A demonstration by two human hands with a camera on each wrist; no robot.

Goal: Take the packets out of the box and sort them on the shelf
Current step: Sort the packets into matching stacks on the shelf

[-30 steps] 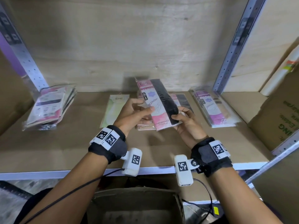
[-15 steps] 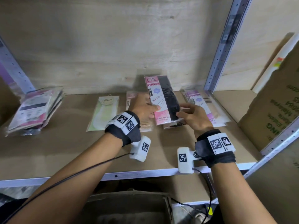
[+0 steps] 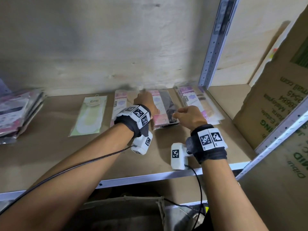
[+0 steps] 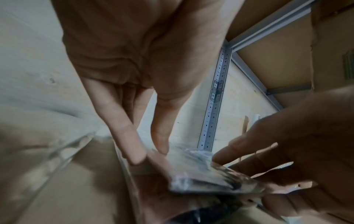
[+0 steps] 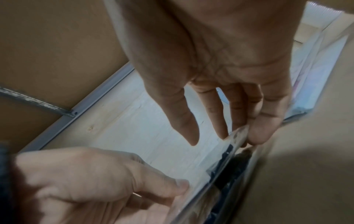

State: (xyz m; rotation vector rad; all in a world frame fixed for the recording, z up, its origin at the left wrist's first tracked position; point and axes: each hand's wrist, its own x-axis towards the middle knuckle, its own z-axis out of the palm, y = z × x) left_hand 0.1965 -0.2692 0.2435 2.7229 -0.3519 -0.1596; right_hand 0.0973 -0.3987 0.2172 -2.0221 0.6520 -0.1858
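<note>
While both wrist views blur, left hand [image 3: 146, 104] and right hand [image 3: 189, 116] pinch black-pink packet [image 3: 164, 107] edges.

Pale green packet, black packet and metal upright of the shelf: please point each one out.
pale green packet [image 3: 90, 114], head view, on its clear middle.
black packet [image 3: 166, 105], head view, on the dark half, between both hands.
metal upright [image 3: 215, 40], head view, on its perforated face.

Pink-and-black packet [image 3: 162, 108] went from raised between both hands down onto the shelf [image 3: 50, 155] pile, left hand [image 3: 146, 104] and right hand [image 3: 190, 115] reached forward with it
</note>
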